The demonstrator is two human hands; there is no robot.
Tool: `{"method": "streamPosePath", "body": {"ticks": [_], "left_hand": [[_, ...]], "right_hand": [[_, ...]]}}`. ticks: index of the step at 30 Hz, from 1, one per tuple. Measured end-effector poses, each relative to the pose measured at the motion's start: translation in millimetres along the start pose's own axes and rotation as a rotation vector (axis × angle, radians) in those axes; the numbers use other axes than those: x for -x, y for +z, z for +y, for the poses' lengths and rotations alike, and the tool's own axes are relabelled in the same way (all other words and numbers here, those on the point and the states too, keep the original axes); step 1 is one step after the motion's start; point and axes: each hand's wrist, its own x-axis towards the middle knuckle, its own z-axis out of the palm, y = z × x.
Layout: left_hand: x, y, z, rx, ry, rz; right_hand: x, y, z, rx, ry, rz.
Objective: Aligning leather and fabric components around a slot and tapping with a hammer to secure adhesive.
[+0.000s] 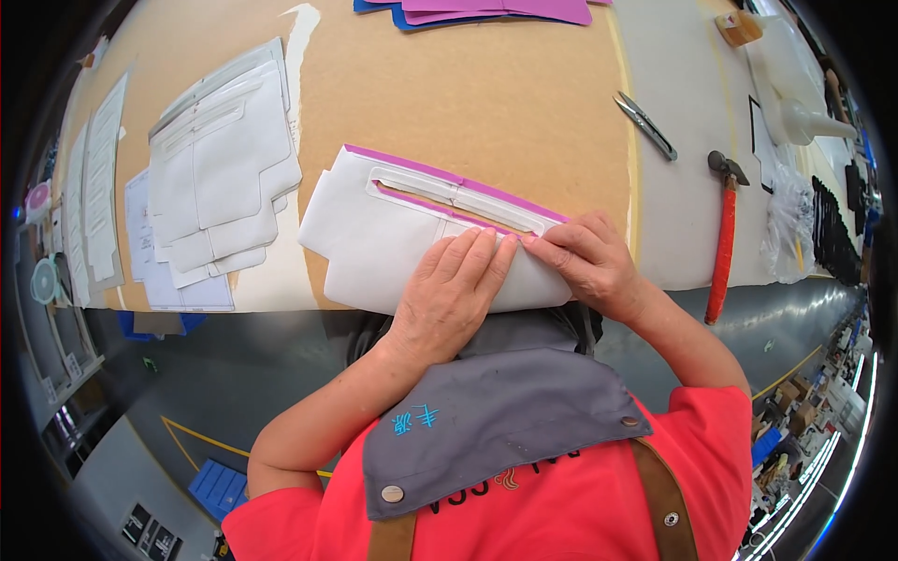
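Observation:
In front of me on the table lies a white leather-like panel (360, 224) with stepped corners on its left. Purple edging runs along its far side, and purple also lines the long narrow slot (421, 198) cut through it. My left hand (447, 292) lies on the panel with fingers stretched out together, their tips at the slot's near edge. Just to the right, my right hand (591, 264) is closed, thumb and fingers pinching at the purple edge by the slot's right end. The left fingertips almost meet the right hand's.
Similar white panels (224, 173) are stacked at left, over paper sheets (192, 294). Purple and blue pieces (496, 11) lie at the far edge. Thread snips (647, 126) and a red-handled hammer (723, 238) rest at right, near a clear plastic bag (790, 224) and a white bottle (809, 122).

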Motion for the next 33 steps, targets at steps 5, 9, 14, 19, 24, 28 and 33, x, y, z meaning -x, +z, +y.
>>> {"method": "streamPosePath", "body": {"ticks": [5,9,14,19,24,28,33], "left_hand": [[-0.5,0.1,0.5,-0.002,0.005,-0.012],[1.1,1.3,-0.6,-0.003,0.002,-0.015],[-0.3,0.7,0.4,-0.018,0.008,-0.007],[0.2,1.0,0.6,-0.015,0.003,-0.007],[0.0,-2.1,0.3,-0.029,0.018,-0.02],[-1.1,-2.2,1.1,0.001,-0.009,0.001],[0.3,-3.5,2.5,0.148,-0.015,0.149]], "right_hand": [[8.4,3.2,2.5,-0.216,0.159,0.068],[4.3,3.8,0.9,-0.169,0.12,0.056],[5.8,-2.2,3.7,0.016,-0.056,-0.025],[7.3,-5.6,6.0,-0.027,-0.077,-0.023],[7.8,-0.5,2.8,0.038,-0.031,-0.032],[7.9,0.8,2.9,-0.065,-0.028,0.031],[-19.6,-1.7,-16.7,-0.167,0.237,0.186]]}}
